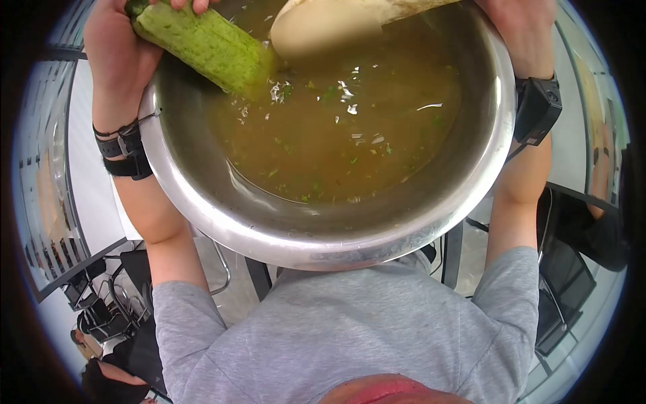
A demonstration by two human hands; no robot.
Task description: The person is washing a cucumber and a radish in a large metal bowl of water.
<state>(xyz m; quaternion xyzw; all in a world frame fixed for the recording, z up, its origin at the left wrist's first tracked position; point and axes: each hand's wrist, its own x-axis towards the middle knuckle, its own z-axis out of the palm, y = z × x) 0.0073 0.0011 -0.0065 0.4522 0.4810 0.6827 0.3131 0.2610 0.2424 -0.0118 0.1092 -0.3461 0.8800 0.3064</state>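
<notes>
Gripping the green vegetable (205, 47), the left hand (121, 47)'s fingers could slip on wet skin, splashing murky water (336, 148) in the basin (323, 254) below. A pale root (323, 30) lies between them and the right hand (521, 27), whose cropped fingers' hold I cannot tell.

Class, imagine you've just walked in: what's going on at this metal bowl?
A person's left hand holds a green vegetable, its far end at the cloudy, fleck-strewn water in the metal bowl. A pale, root-like piece is beside it. The right hand is at the bowl's opposite side, fingers out of view, so its grip can't be told.
</notes>
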